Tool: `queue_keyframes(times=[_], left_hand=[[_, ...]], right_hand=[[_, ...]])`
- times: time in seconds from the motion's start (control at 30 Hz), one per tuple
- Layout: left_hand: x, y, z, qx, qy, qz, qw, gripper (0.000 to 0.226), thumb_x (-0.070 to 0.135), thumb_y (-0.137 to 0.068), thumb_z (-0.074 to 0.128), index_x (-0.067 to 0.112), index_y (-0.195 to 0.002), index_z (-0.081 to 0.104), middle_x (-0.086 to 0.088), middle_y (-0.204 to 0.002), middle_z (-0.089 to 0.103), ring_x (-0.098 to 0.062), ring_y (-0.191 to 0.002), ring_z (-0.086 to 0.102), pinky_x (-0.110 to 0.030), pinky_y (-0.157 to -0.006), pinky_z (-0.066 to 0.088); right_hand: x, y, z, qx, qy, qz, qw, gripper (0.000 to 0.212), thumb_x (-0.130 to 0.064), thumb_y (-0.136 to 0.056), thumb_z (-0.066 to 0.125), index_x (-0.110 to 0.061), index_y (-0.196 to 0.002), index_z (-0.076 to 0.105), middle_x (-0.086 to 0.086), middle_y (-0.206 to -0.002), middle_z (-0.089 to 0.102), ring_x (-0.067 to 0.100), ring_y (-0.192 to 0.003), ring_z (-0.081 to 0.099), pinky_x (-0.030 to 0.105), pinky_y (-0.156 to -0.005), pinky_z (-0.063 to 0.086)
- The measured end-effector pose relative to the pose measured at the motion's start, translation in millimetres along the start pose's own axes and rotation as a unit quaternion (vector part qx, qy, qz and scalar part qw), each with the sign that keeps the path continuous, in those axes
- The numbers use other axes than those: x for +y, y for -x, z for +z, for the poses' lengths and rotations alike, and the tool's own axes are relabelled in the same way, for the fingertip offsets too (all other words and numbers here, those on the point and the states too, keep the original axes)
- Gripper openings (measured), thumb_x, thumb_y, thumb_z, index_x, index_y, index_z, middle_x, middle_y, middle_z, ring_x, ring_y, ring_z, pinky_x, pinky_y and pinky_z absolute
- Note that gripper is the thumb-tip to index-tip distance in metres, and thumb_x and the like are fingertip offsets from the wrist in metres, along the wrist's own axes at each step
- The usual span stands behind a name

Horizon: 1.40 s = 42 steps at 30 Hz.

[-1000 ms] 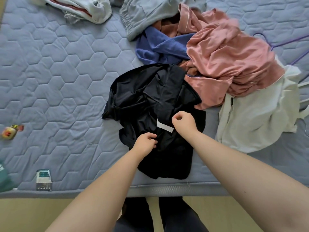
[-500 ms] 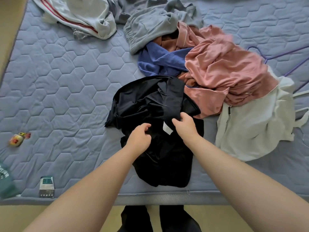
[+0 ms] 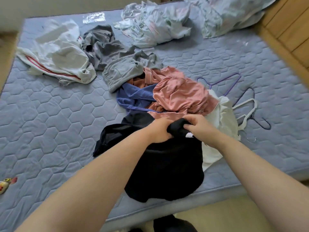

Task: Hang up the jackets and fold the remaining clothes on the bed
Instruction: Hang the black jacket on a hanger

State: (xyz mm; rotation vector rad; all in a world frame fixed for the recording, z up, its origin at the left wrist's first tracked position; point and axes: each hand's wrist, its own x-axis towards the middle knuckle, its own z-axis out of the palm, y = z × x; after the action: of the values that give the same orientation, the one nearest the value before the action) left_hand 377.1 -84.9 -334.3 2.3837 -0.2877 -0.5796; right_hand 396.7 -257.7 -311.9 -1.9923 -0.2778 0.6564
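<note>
The black garment [image 3: 163,164] is lying crumpled at the near edge of the bed [image 3: 50,114]. The left hand [image 3: 159,131] and right hand [image 3: 199,128] are gripping its bunched top. Behind it, a pink garment [image 3: 180,94] is lying heaped over a blue garment [image 3: 133,99]. A white garment [image 3: 222,114] is lying just beside them on the right. A grey garment [image 3: 123,71] and a red-striped white garment [image 3: 58,56] are lying farther back.

Daylight falls on a blue quilted bed [image 3: 50,114], wooden panelling [image 3: 291,25] right, pale floor [image 3: 217,213].

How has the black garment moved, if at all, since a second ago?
Yes. Left hand and right hand have bunched the black garment and raised it toward the pink garment; it now overlaps the white garment, formerly apart from it.
</note>
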Motion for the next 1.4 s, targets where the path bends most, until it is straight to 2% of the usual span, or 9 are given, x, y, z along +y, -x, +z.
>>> queue_keyframes(times=[0.17, 0.27, 0.37, 0.53, 0.7, 0.87, 1.1, 1.23, 1.4], left_hand=[[57, 23, -56, 0.014, -0.009, 0.0, 1.0, 0.021, 0.018, -0.089, 0.062, 0.009, -0.108, 0.065, -0.006, -0.102, 0.065, -0.022, -0.094, 0.059, -0.027, -0.077, 0.042], [92, 46, -93, -0.002, 0.002, 0.012, 1.0, 0.019, 0.017, -0.086, 0.064, 0.014, -0.105, 0.067, -0.003, -0.096, 0.065, -0.02, -0.091, 0.059, -0.03, -0.08, 0.046], [128, 75, -128, 0.006, 0.039, 0.014, 0.999, 0.025, 0.009, -0.085, 0.061, 0.013, -0.109, 0.067, -0.004, -0.099, 0.067, -0.019, -0.09, 0.062, -0.033, -0.083, 0.049], [178, 127, -193, 0.018, 0.033, 0.041, 0.998, 0.025, 0.012, -0.076, 0.063, 0.013, -0.101, 0.066, -0.002, -0.091, 0.065, -0.019, -0.083, 0.061, -0.031, -0.074, 0.051], [201, 164, -248, 0.108, 0.087, 0.073, 0.988, 0.022, 0.0, -0.084, 0.058, 0.008, -0.103, 0.065, -0.004, -0.085, 0.061, -0.013, -0.075, 0.059, -0.017, -0.06, 0.049], [200, 182, -279, 0.146, 0.17, 0.086, 0.971, 0.019, 0.003, -0.084, 0.065, 0.003, -0.103, 0.066, -0.01, -0.092, 0.064, -0.02, -0.085, 0.064, -0.037, -0.086, 0.054], [192, 200, -288, 0.14, 0.236, 0.159, 0.948, 0.021, 0.006, -0.085, 0.068, 0.021, -0.098, 0.061, 0.0, -0.098, 0.066, -0.013, -0.094, 0.065, -0.024, -0.087, 0.053], [174, 211, -260, 0.008, 0.229, 0.178, 0.957, 0.037, 0.003, -0.089, 0.062, 0.023, -0.117, 0.049, 0.013, -0.107, 0.059, 0.007, -0.093, 0.061, -0.009, -0.075, 0.049], [147, 204, -211, 0.02, 0.311, 0.128, 0.942, 0.035, 0.001, -0.086, 0.066, 0.017, -0.115, 0.054, 0.007, -0.106, 0.062, 0.005, -0.087, 0.063, -0.009, -0.07, 0.05]], right_hand=[[-48, 40, -28, 0.059, -0.089, 0.009, 0.994, 0.016, -0.004, -0.08, 0.053, -0.008, -0.086, 0.067, 0.006, -0.081, 0.06, 0.017, -0.08, 0.054, 0.027, -0.071, 0.042], [-78, 72, -32, 0.09, -0.1, 0.024, 0.991, 0.03, -0.018, -0.093, 0.055, -0.004, -0.119, 0.061, 0.011, -0.117, 0.063, 0.024, -0.11, 0.058, 0.031, -0.095, 0.046], [-112, 103, -35, 0.024, -0.1, 0.014, 0.995, 0.041, -0.034, -0.085, 0.067, -0.024, -0.124, 0.058, 0.001, -0.119, 0.067, 0.017, -0.113, 0.062, 0.034, -0.098, 0.048], [-189, 131, -42, 0.03, 0.066, 0.063, 0.995, 0.033, -0.03, -0.075, 0.076, -0.017, -0.104, 0.066, 0.002, -0.102, 0.07, 0.021, -0.099, 0.065, 0.039, -0.093, 0.052], [-265, 145, -46, 0.16, 0.074, -0.001, 0.984, 0.016, -0.011, -0.087, 0.066, -0.014, -0.073, 0.058, 0.003, -0.074, 0.059, 0.02, -0.074, 0.059, 0.025, -0.06, 0.043], [-303, 146, -49, 0.218, -0.032, -0.024, 0.975, 0.009, -0.006, -0.091, 0.059, -0.009, -0.082, 0.058, 0.008, -0.079, 0.06, 0.022, -0.072, 0.058, 0.03, -0.062, 0.046], [-342, 145, -46, 0.274, -0.142, -0.109, 0.945, 0.014, 0.002, -0.093, 0.049, -0.006, -0.097, 0.06, 0.017, -0.103, 0.063, 0.032, -0.1, 0.061, 0.043, -0.09, 0.05], [-348, 142, -37, 0.265, -0.196, -0.122, 0.936, 0.015, -0.002, -0.095, 0.049, -0.008, -0.101, 0.061, 0.012, -0.101, 0.065, 0.031, -0.102, 0.061, 0.036, -0.077, 0.052], [-362, 136, -19, 0.242, -0.293, -0.15, 0.913, 0.018, -0.002, -0.096, 0.047, -0.008, -0.106, 0.061, 0.011, -0.097, 0.064, 0.028, -0.093, 0.061, 0.034, -0.067, 0.051]])
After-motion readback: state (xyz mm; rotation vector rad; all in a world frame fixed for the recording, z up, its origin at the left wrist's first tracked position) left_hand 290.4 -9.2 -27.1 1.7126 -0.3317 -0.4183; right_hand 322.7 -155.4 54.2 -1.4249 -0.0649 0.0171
